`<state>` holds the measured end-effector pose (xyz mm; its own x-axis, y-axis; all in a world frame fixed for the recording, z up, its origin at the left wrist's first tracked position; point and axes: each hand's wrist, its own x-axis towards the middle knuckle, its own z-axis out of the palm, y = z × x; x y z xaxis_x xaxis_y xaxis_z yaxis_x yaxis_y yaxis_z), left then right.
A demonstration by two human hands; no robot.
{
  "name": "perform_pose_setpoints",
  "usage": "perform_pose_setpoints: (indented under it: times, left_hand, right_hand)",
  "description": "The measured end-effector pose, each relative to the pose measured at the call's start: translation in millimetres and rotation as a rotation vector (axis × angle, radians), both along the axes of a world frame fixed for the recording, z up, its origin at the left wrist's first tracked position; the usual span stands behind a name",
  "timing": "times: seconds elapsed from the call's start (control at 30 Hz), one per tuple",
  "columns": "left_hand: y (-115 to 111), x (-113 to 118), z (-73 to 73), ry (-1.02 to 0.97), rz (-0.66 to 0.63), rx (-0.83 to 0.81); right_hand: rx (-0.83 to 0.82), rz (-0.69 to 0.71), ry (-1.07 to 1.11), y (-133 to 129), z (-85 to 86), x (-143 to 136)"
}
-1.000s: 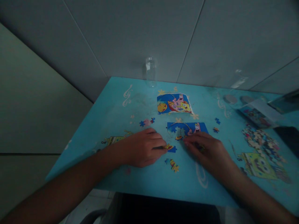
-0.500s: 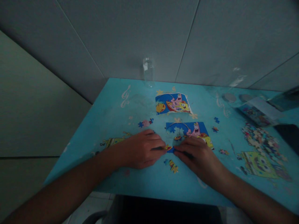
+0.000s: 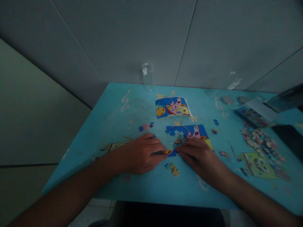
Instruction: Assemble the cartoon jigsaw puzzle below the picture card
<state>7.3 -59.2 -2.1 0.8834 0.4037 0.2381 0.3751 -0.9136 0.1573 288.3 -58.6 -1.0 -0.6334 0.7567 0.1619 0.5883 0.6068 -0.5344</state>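
Note:
A partly joined jigsaw puzzle (image 3: 182, 128) with a blue cartoon picture lies before me, with a gap in its left side. My left hand (image 3: 146, 154) pinches a blue, red and yellow puzzle piece (image 3: 169, 152) at the puzzle's lower left corner. My right hand (image 3: 195, 152) is closed, its fingertips pressed together on the lower edge of the puzzle beside that piece; what they grip is mostly hidden. A small loose piece (image 3: 178, 141) lies in the gap. Nearer to me are some joined yellow pieces (image 3: 173, 169).
Behind the puzzle lies a reference picture (image 3: 172, 107). More pieces (image 3: 145, 127) lie to the left, others (image 3: 215, 131) to the right. A heap of pieces (image 3: 262, 142), a dark phone-like slab (image 3: 287, 138) and a clear package (image 3: 254, 115) are at right. A clear jar (image 3: 148, 77) stands by the wall.
The view has shifted slightly, so the table appears a little lower and further left. Both hands stay at the puzzle's lower edge, with hardly any movement of the fingers.

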Motion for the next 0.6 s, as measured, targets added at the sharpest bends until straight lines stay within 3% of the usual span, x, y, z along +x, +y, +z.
perform_pose_setpoints:
  times: [0.27,0.6]
  left_hand:
    - [0,-1,-4.3,0.002,-0.007,-0.025]
    - [-2,4,-7.7,-0.025,0.002,-0.014]
  right_hand:
    - [0.084,-0.216,0.044,21,15.5,25]
    - [0.083,-0.243,0.028,23,14.2,25]
